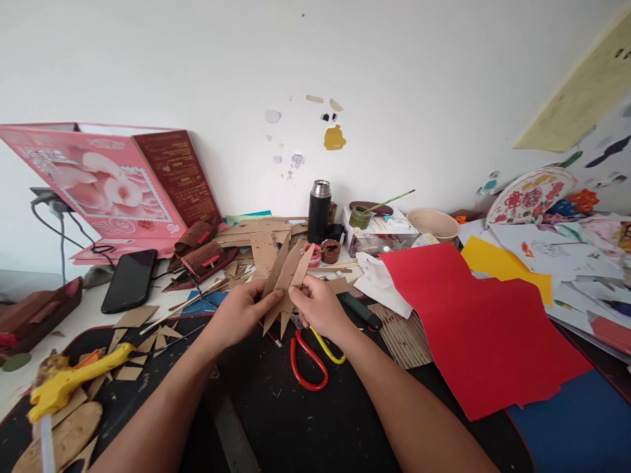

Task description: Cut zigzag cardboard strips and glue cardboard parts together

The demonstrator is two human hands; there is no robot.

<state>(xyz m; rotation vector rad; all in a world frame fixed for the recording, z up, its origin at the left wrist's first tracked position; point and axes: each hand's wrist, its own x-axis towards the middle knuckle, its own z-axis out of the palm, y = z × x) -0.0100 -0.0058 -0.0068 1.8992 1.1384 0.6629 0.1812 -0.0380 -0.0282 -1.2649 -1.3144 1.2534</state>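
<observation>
Pointed strips of brown cardboard (284,286) are held up over the black mat, fanned out and overlapping. My left hand (242,309) is closed on their left side, its thumb pressed across the front. From the right, my right hand (318,303) pinches the rightmost strip between thumb and fingers. Whether the strips are joined is hidden by the fingers. Just below the hands lie scissors with one red handle (309,368) and one yellow handle (329,348); their blades are partly hidden. A dark green cutter (361,311) lies to the right of my right hand.
A yellow glue gun (81,381) rests at left among cardboard scraps, near a phone (130,281). Behind stand a black flask (320,213), paint jars (361,217) and a pink box (108,184). Red paper (486,322) covers the right side. A metal ruler (231,427) lies in front.
</observation>
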